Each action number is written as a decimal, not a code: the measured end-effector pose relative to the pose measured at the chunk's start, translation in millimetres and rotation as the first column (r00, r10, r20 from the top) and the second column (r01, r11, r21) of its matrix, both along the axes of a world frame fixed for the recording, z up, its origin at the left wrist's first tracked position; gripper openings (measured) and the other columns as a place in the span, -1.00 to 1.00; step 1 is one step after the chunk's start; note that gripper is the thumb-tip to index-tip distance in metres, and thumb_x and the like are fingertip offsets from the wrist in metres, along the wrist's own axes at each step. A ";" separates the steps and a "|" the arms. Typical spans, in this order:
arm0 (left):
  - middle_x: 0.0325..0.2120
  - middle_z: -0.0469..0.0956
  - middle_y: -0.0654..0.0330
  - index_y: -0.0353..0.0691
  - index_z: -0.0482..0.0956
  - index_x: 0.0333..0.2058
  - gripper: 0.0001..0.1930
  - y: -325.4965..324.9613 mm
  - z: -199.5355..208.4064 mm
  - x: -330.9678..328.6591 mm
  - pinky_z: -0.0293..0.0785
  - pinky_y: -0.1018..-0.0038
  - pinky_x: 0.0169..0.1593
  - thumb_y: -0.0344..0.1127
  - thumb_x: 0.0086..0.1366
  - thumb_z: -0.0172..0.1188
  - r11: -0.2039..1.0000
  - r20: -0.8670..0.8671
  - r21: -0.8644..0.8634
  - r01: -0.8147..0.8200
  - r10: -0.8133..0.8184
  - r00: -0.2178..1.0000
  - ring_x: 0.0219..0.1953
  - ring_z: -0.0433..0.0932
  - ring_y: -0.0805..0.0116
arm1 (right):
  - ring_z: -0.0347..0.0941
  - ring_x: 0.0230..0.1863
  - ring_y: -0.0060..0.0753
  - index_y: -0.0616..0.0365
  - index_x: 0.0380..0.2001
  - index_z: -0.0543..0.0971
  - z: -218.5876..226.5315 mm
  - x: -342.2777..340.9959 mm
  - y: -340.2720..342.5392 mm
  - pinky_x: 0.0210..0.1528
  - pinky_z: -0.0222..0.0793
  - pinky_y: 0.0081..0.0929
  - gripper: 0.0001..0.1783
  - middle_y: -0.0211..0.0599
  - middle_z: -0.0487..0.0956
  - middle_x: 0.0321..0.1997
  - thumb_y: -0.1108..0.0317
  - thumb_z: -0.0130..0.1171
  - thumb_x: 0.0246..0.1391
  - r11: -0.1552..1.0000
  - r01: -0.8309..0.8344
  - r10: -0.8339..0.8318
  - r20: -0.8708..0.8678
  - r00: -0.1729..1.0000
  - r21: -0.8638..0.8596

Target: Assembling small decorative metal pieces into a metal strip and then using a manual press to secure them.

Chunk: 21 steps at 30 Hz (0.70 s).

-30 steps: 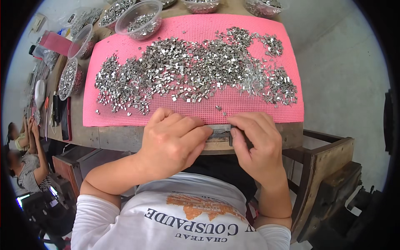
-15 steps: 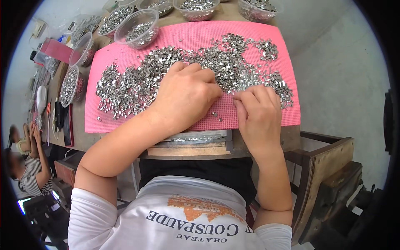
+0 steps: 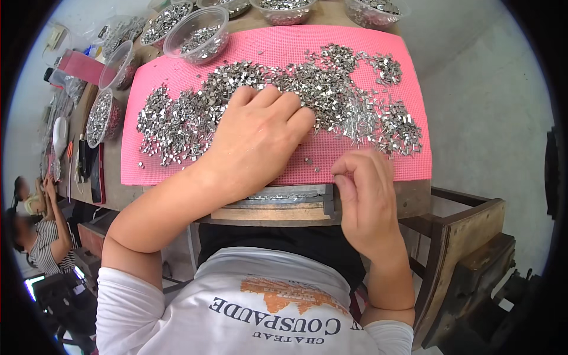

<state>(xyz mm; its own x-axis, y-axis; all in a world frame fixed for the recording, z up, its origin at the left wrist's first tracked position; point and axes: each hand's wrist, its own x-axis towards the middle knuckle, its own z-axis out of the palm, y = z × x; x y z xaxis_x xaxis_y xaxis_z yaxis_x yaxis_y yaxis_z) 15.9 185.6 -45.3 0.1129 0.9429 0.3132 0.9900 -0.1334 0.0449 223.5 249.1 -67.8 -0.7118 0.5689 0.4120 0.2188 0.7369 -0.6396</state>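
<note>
Small silvery metal pieces (image 3: 319, 89) lie in a wide, loose heap across a pink textured mat (image 3: 272, 47). Toward the right of the heap is a patch of thin metal pins (image 3: 356, 118). My left hand (image 3: 260, 133) rests over the heap's near edge, its fingers curled under; the fingertips and anything in them are hidden. At the mat's near right edge, my right hand (image 3: 365, 183) has thumb and forefinger pinched together; whatever is between them is too small to make out. A few loose pieces (image 3: 309, 161) lie between the hands.
Clear plastic tubs (image 3: 198, 44) of metal pieces stand along the mat's far and left sides. At the table's near edge lies a narrow metal strip (image 3: 284, 195). A phone-like dark object (image 3: 97, 174) lies left. A wooden frame (image 3: 461, 231) stands right; another person (image 3: 50, 236) sits far left.
My right hand has drawn back from the pins toward the mat's near edge, still pinched. My left hand has shifted slightly, staying over the heap.
</note>
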 end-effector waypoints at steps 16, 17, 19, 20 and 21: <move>-0.46 0.46 0.34 -0.07 0.58 -0.45 -0.86 -26.0 -8.0 3.5 0.29 0.33 -0.08 -0.20 0.07 0.32 0.987 0.039 -0.068 0.148 -0.146 0.989 -0.25 0.44 0.31 | 0.46 -0.19 -0.20 0.12 -0.28 0.52 3.0 -6.0 -19.3 -0.10 0.25 -0.24 -0.73 -0.32 0.52 -0.22 0.57 0.32 -0.08 0.992 -0.124 0.122 0.050 0.991 0.036; -0.48 0.46 0.36 -0.08 0.60 -0.45 -0.85 -28.1 -8.6 3.1 0.29 0.33 -0.10 -0.21 0.05 0.35 0.987 0.054 -0.061 0.151 -0.148 0.987 -0.27 0.44 0.33 | 0.46 -0.19 -0.20 0.12 -0.28 0.52 3.5 -5.9 -19.3 -0.10 0.25 -0.24 -0.73 -0.32 0.52 -0.23 0.57 0.32 -0.08 0.991 -0.123 0.121 0.061 0.991 0.044; -0.50 0.46 0.37 -0.07 0.63 -0.45 -0.87 -33.0 -8.3 1.7 0.29 0.33 -0.11 -0.22 0.05 0.37 0.988 0.076 -0.064 0.141 -0.136 0.988 -0.28 0.44 0.33 | 0.46 -0.19 -0.21 0.12 -0.29 0.52 4.5 -6.2 -19.4 -0.10 0.26 -0.24 -0.73 -0.33 0.52 -0.23 0.58 0.32 -0.09 0.991 -0.124 0.120 0.074 0.990 0.051; -0.51 0.47 0.39 -0.05 0.66 -0.44 -0.88 -34.5 -8.2 1.3 0.29 0.34 -0.13 -0.23 0.04 0.38 0.989 0.095 -0.068 0.130 -0.123 0.988 -0.30 0.45 0.34 | 0.47 -0.19 -0.21 0.12 -0.29 0.52 5.0 -6.7 -19.7 -0.10 0.26 -0.24 -0.73 -0.33 0.52 -0.24 0.57 0.32 -0.09 0.991 -0.119 0.114 0.082 0.990 0.063; -0.51 0.47 0.39 -0.05 0.66 -0.44 -0.88 -34.9 -8.5 1.3 0.29 0.34 -0.13 -0.23 0.04 0.38 0.989 0.097 -0.068 0.129 -0.122 0.988 -0.30 0.45 0.34 | 0.47 -0.20 -0.22 0.12 -0.29 0.53 5.4 -7.1 -20.2 -0.11 0.26 -0.24 -0.74 -0.34 0.52 -0.25 0.57 0.32 -0.09 0.991 -0.114 0.107 0.091 0.990 0.074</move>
